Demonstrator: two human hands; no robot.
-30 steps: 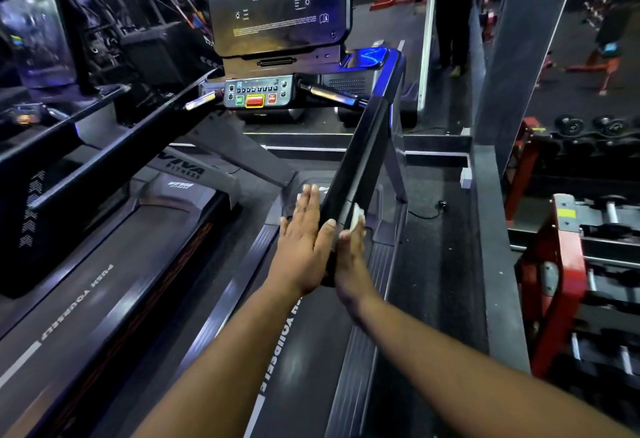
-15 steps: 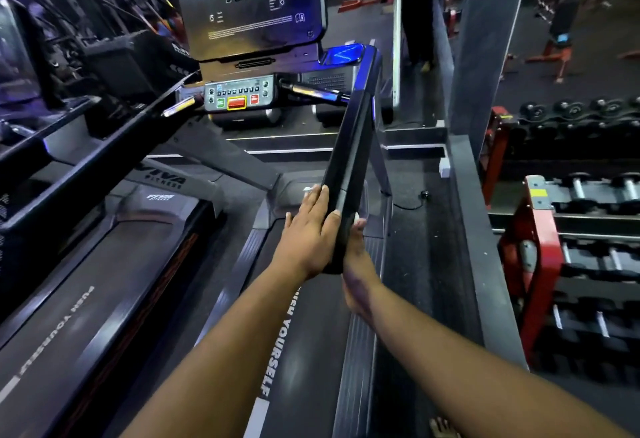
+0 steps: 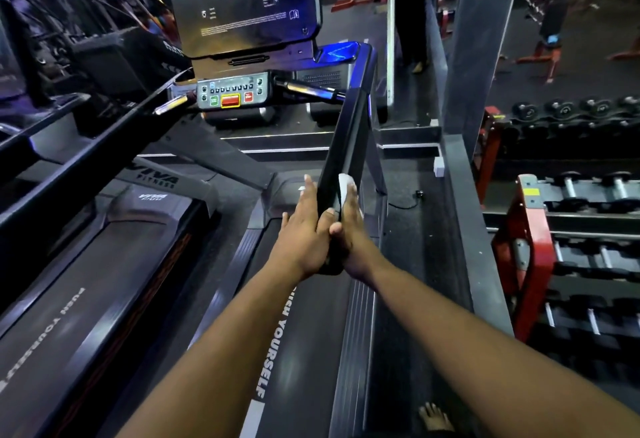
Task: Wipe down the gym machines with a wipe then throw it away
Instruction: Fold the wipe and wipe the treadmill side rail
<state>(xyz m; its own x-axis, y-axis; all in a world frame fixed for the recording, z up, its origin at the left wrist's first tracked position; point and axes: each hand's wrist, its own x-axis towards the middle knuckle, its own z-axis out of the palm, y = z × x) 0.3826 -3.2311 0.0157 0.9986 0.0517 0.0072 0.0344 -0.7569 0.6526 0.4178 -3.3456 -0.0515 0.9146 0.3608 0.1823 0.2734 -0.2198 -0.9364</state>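
Person stands on a treadmill [image 3: 304,340], both arms stretched fwd to its right handrail [image 3: 348,146], a long black padded bar running up toward the console [image 3: 239,4].

Left hand [image 3: 304,226] lies flat vs. the inner face of the rail, fingers straight & pointing up the bar, thumb wrapping over the top edge: pressing, not clenched. Right hand [image 3: 349,229] is on the outer face, also w/ fingers extended; the white wipe [image 3: 345,188] is pinned betw. its fingers and the rail, a bunched bit poking out above the fingertips. So the wipe is on the rail's outer side near the lower end, held by flat pressure; can't tell if any finger curls round it underneath.

Progress, as I judge it: mid-wipe on this one rail, hands low on it, so most of the bar's length above may need a pass yet. Can't tell from here what's already clean; surfaces all look equally dark & shiny. The left rail [image 3: 104,146], the button panel [image 3: 232,93] & the neighbouring treadmill [image 3: 86,281] all sit untouched at present. No bin anywhere in view, so throwing the wipe away looks well off. Dumbbell racks [image 3: 571,229] stand to the right, beyond a low divider.
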